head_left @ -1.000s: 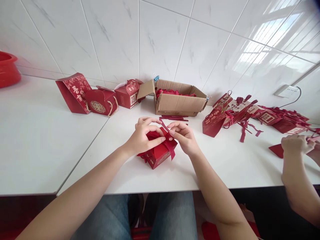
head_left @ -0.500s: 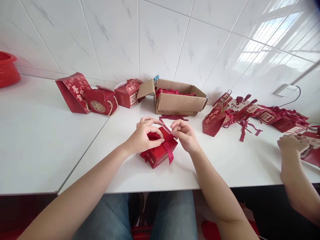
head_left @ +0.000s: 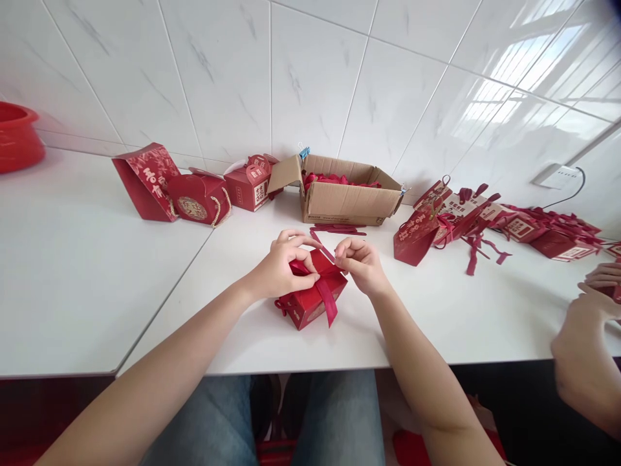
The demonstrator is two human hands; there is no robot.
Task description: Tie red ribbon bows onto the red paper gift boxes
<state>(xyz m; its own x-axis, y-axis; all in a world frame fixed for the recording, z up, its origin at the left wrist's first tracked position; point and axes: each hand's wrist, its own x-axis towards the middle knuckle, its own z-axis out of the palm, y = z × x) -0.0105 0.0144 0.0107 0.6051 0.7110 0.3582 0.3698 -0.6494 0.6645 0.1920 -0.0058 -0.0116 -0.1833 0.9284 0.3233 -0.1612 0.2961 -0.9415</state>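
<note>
A small red gift box [head_left: 306, 309] with gold print sits on the white table in front of me. Dark red ribbon [head_left: 328, 301] crosses its top, and one end hangs down the near side. My left hand [head_left: 289, 264] rests over the top of the box, thumb and forefinger pinched on the ribbon near its middle. At the box's far right corner, my right hand [head_left: 359, 264] pinches another stretch of the ribbon between thumb and fingertips. The crossing under my left fingers is partly hidden.
Behind stands an open cardboard box [head_left: 351, 202] holding red ribbons, with ribbon strips [head_left: 338, 229] before it. Red gift boxes [head_left: 198, 199] line the wall at left; ribboned boxes [head_left: 418, 234] stand at right. Another person's hands [head_left: 594, 294] work at far right. A red basin [head_left: 19, 137] is at far left.
My right fingers have closed more tightly on the ribbon; my left hand keeps its pinch. At far right, the other person's hands have shifted rightward.
</note>
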